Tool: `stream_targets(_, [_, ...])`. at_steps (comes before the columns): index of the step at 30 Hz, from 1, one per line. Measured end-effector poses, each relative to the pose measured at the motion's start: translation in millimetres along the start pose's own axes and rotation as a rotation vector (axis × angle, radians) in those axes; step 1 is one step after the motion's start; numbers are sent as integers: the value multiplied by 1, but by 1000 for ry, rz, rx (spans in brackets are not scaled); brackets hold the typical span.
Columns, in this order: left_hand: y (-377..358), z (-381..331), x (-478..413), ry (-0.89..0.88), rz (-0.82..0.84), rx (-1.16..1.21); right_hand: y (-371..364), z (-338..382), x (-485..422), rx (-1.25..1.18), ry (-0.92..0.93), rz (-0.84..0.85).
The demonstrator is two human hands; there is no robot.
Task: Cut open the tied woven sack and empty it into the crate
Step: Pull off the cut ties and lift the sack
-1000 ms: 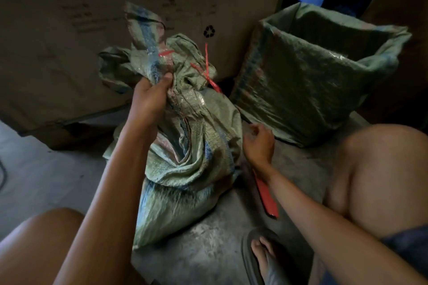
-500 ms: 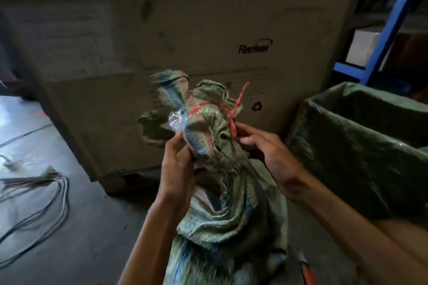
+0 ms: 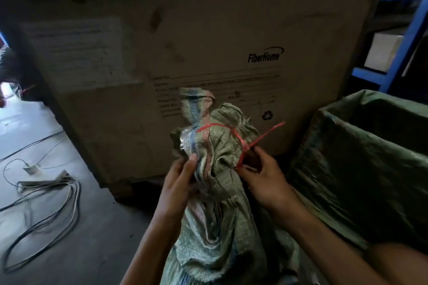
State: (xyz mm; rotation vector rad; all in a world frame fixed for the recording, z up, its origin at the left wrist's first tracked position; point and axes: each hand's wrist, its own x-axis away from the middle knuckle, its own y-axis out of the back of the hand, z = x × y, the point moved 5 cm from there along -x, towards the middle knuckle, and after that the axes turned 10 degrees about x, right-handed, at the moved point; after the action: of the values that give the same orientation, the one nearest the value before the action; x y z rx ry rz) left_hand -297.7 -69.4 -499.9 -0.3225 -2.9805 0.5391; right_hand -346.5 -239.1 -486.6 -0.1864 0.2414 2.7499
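Though dim along its top edge, tall cardboard box [image 3: 208, 41] at twelve o'clock, filling most of the view, printed "FiberHome" above shipping lines and a recycling mark. Beneath it, grey concrete floor [image 3: 97, 233] from seven to nine o'clock, brighter toward nine. At four o'clock, crate [image 3: 361, 183] draped in green woven cloth, top open, inside too dark to read. At six o'clock and rising to the centre, woven sack [image 3: 215, 227], pale green with blue and pink stripes, held upright in front of the box, crate just at its three o'clock side, neck bunched and flaring above the binding. At two o'clock, blue metal rack [image 3: 413, 30] with a pale carton [image 3: 382, 53] on a shelf. At eight o'clock, loose loops of grey cable [image 3: 48, 213] lying on the floor, well apart from the sack. Left hand [image 3: 178, 183] at the neck from the seven o'clock side, fingers [image 3: 183, 169] curled round the gathered cloth, gripping it. Right hand [image 3: 266, 180] at the neck's four o'clock side, fingers [image 3: 261, 157] closed in a pinch on the red tie [image 3: 240, 143]. Tie wound tight round the neck, knotted at its three o'clock side, one tail sticking out toward two o'clock. Sack not yet cut.
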Motion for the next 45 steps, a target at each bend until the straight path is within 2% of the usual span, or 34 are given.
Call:
stream_targets(2, [11, -8, -2, -244, -181, -221, 10, -1, -1, 162, 62, -111])
stream_targets(3, [13, -12, -3, -355, -204, -295, 14, 1, 0, 229, 92, -148])
stream_targets(5, [7, -18, -5, -452, -75, -327, 17, 5, 6, 317, 137, -214])
stream_targets(7, [-6, -13, -3, -371, 79, -345, 15, 7, 9, 344, 189, -214])
stream_targets(8, [-10, -9, -3, -339, 93, -401, 13, 8, 9, 356, 220, -194])
stream_targets(10, [-8, -1, -8, -307, 36, -482, 11, 9, 9, 392, 273, -170])
stream_targets(13, [3, 7, -19, -207, -3, -291, 15, 11, 8, 428, 312, -202])
stream_targets(16, [22, 5, -30, -165, -120, -197, 33, 9, 1, 421, 281, -293])
stream_targets(21, [66, 10, -46, 19, -418, 80, 75, -5, -12, 257, 87, -492])
stream_targets(23, [76, 9, -49, 64, -458, 133, 80, -11, -13, 215, 47, -511])
stream_targets(28, [61, 15, -52, 111, -311, 292, 64, -33, -17, 323, -63, -377])
stream_targets(31, [46, 16, -52, 130, -200, 302, 51, -30, -17, 179, -123, -190])
stream_targets(33, [41, 15, -52, 115, -149, 274, 43, -28, -14, 228, -119, -69])
stream_targets(34, [41, 15, -52, 107, -140, 264, 42, -28, -12, 355, -85, -75])
stream_targets(36, [47, 10, -53, 60, -186, 228, 52, -27, -13, 626, 17, -246])
stream_targets(38, [62, 0, -53, -27, -300, 143, 65, -28, -16, 709, 43, -390])
stream_targets(40, [72, -6, -53, -81, -378, 104, 76, -32, -22, 715, 13, -442])
stream_targets(42, [73, -2, -54, -53, -373, 130, 76, -36, -22, 709, 9, -448])
stream_targets(45, [57, 16, -57, 38, -209, 148, 59, -47, -19, 460, -51, -340])
